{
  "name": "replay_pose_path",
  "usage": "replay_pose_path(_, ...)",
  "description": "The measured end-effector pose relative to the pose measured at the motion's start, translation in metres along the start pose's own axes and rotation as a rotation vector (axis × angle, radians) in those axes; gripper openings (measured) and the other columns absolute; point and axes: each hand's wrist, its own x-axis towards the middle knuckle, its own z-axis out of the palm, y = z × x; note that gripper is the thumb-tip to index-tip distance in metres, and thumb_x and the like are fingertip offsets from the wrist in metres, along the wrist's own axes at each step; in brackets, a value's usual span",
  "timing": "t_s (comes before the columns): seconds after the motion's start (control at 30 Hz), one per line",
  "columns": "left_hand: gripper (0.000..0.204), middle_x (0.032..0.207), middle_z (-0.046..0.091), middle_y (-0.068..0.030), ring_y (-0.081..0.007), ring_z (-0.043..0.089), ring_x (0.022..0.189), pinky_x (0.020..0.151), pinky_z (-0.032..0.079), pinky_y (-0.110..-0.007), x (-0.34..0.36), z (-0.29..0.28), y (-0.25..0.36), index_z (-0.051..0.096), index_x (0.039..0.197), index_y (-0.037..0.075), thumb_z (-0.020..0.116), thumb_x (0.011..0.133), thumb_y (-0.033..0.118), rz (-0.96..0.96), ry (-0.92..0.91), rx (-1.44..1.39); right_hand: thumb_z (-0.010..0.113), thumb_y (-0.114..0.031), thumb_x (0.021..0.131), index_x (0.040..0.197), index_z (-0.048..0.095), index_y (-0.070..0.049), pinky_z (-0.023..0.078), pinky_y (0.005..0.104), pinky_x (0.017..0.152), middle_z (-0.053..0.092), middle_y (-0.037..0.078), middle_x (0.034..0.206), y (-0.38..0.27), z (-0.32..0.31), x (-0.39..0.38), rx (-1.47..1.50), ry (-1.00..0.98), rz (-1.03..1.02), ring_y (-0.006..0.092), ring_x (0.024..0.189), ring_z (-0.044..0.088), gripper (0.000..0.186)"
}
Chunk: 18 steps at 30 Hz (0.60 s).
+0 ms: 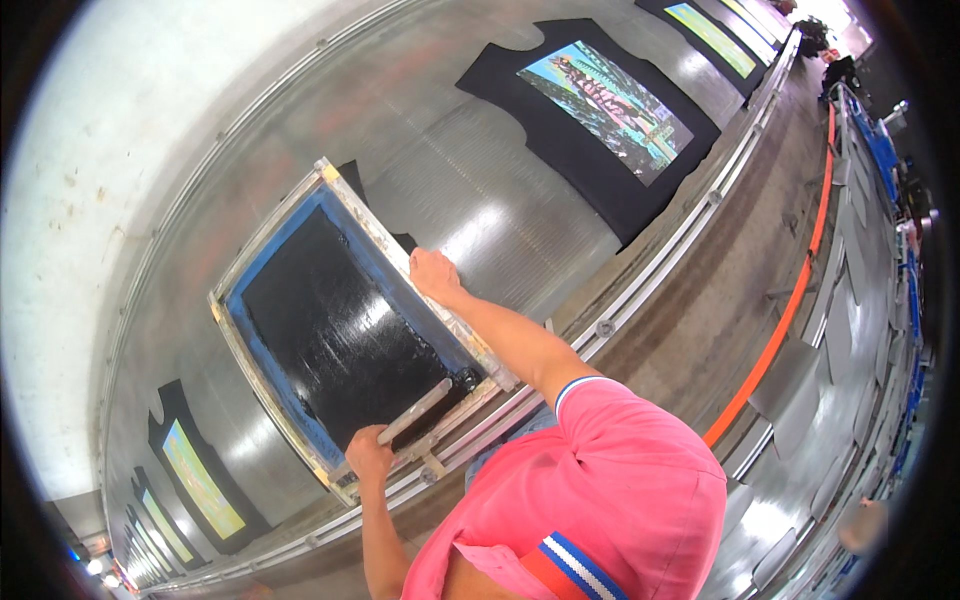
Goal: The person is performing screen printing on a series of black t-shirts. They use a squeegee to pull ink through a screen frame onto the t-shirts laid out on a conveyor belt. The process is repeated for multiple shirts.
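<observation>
A screen printing frame (245, 350) with blue borders and a glossy black inked mesh (320, 300) lies tilted across the metal table, over a dark garment that shows past its upper edge. My left hand (370, 452) is closed at the end of a pale squeegee (415, 410), which rests near the frame's lower edge. My right hand (432, 272) has its fingers curled round the frame's upper right side.
The long metal table (480, 230) carries black shirt panels with colourful prints (600, 110) and several more (205, 475) to the left. A rail (660, 260) lines its near edge. An orange strip (770, 355) and grey boards (840, 300) are on the right.
</observation>
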Motion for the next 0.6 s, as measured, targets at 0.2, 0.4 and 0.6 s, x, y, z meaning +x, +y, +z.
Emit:
replay_pose_path(0.2,0.031,0.093,0.073,-0.0054,-0.0287,0.063,0.097,0.085,0.051,-0.041,-0.012,-0.01,-0.005,0.077,0.089,0.011,0.078,0.059,0.003,0.034,-0.032,0.073,0.05,-0.026,0.097,0.099,0.063,-0.002,0.054,0.0573,0.078,0.068,0.029,0.087,0.003,0.014,-0.012,0.088,-0.038,-0.044,0.0483,0.085,0.068,0.027)
replay_pose_path(0.4,0.042,0.1,0.067,-0.0031,-0.0293,0.053,0.11,0.1,0.035,-0.049,-0.031,-0.019,-0.024,0.075,0.097,0.012,0.075,0.057,0.001,0.003,-0.087,0.187,0.05,-0.018,0.095,0.099,0.062,-0.007,0.052,0.056,0.078,0.069,0.025,0.088,-0.018,0.017,-0.029,0.201,-0.151,-0.016,0.0462,0.085,0.067,0.017)
replay_pose_path(0.6,0.044,0.102,0.064,-0.0039,-0.0303,0.052,0.109,0.103,0.032,-0.054,-0.047,-0.02,-0.023,0.076,0.101,0.014,0.068,0.059,0.0,-0.092,-0.101,0.279,0.049,-0.018,0.098,0.104,0.057,-0.005,0.051,0.0549,0.077,0.07,0.022,0.091,-0.021,0.024,-0.04,0.276,-0.216,-0.019,0.0436,0.086,0.067,0.016)
